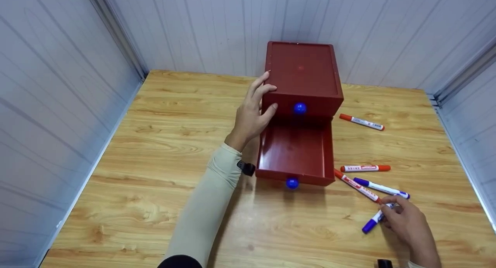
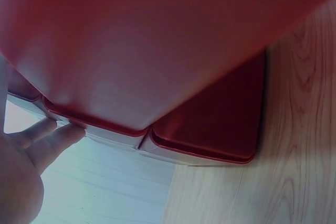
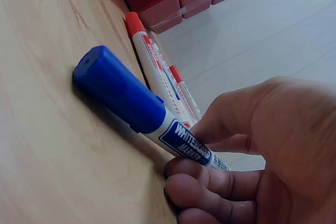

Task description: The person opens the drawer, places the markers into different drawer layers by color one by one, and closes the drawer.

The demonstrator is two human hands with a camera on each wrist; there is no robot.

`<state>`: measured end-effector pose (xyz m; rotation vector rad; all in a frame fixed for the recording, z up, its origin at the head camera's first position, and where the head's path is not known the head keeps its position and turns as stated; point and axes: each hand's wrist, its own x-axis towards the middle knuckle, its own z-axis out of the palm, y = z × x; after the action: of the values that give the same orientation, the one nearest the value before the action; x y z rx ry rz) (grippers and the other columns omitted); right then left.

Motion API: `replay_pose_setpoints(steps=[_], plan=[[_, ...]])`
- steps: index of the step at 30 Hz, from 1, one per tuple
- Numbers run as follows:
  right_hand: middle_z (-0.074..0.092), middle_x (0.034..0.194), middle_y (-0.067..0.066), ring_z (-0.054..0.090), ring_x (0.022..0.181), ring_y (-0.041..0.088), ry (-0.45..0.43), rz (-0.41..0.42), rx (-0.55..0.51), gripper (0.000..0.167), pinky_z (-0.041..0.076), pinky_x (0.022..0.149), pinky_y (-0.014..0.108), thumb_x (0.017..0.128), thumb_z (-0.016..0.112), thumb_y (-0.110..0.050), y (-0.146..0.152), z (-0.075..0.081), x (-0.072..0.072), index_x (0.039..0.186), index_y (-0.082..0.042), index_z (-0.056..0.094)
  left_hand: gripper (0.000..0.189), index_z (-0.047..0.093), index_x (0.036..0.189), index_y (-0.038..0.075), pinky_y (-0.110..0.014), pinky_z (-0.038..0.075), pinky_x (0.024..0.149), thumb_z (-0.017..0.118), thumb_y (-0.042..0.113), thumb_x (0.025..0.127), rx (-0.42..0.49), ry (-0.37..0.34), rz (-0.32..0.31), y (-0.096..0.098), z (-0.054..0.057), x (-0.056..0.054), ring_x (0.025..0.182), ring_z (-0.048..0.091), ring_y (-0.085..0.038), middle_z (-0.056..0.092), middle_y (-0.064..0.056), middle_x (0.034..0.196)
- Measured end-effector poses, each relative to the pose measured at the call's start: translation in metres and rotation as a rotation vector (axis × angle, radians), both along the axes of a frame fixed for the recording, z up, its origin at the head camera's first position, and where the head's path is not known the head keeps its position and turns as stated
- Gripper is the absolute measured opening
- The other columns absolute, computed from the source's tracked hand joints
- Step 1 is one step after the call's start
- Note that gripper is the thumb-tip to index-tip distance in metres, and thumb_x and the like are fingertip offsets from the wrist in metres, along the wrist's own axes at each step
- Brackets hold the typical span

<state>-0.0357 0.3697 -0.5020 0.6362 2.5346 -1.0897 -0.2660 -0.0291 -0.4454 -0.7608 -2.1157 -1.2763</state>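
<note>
A dark red two-drawer box (image 1: 302, 72) with blue ball knobs stands toward the back, its lower drawer (image 1: 294, 151) pulled out and bare inside. My left hand (image 1: 252, 114) rests against the box's upper left side, fingertips at the top edge and thumb at the front corner. In the left wrist view two fingers (image 2: 58, 142) touch the red box's side. Low at the right, my right hand (image 1: 407, 219) pinches a blue-capped whiteboard marker (image 3: 126, 98) by its white barrel between thumb and fingers. The marker's cap end is close over the wooden table.
Right of the drawer lie two red markers (image 1: 365, 168) (image 1: 358, 186) and another blue marker (image 1: 381, 188). A further red marker (image 1: 362, 121) lies beside the box. White panel walls (image 1: 209, 31) enclose the wooden table (image 1: 155, 151) at the back and sides.
</note>
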Motion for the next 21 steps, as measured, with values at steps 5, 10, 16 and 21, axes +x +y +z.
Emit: replay_pose_setpoints(steps=[5, 10, 16, 21], plan=[[0.065, 0.096, 0.015, 0.066, 0.074, 0.018, -0.017, -0.018, 0.005, 0.036, 0.054, 0.064, 0.035, 0.100, 0.056, -0.021, -0.001, 0.001, 0.000, 0.129, 0.001, 0.057, 0.041, 0.056, 0.131, 0.022, -0.027, 0.037, 0.049, 0.067, 0.018, 0.092, 0.004, 0.005, 0.005, 0.001, 0.000, 0.000, 0.056, 0.037, -0.007, 0.034, 0.009, 0.159], [0.066, 0.093, 0.012, 0.064, 0.075, 0.019, 0.016, -0.009, 0.018, 0.037, 0.052, 0.062, 0.034, 0.101, 0.054, -0.024, -0.002, 0.000, 0.001, 0.130, 0.000, 0.057, 0.040, 0.056, 0.130, 0.022, -0.027, 0.036, 0.049, 0.067, 0.018, 0.092, 0.007, 0.001, 0.001, 0.001, 0.001, -0.001, 0.057, 0.038, -0.007, 0.034, 0.009, 0.159], [0.064, 0.085, 0.008, 0.062, 0.071, 0.017, 0.133, 0.023, 0.052, 0.036, 0.049, 0.057, 0.030, 0.102, 0.056, -0.028, -0.007, -0.004, 0.006, 0.126, -0.002, 0.057, 0.040, 0.054, 0.131, 0.022, -0.026, 0.039, 0.050, 0.066, 0.017, 0.092, -0.003, 0.001, -0.007, 0.001, 0.000, 0.000, 0.074, 0.051, -0.005, 0.033, 0.008, 0.159], [0.064, 0.081, 0.006, 0.057, 0.067, 0.015, 0.235, 0.016, 0.098, 0.035, 0.045, 0.054, 0.028, 0.100, 0.061, -0.027, -0.012, -0.006, 0.006, 0.124, -0.002, 0.057, 0.040, 0.054, 0.130, 0.021, -0.026, 0.040, 0.051, 0.066, 0.016, 0.093, -0.005, 0.005, -0.014, 0.000, 0.001, 0.000, 0.114, 0.050, -0.010, 0.033, 0.006, 0.159]])
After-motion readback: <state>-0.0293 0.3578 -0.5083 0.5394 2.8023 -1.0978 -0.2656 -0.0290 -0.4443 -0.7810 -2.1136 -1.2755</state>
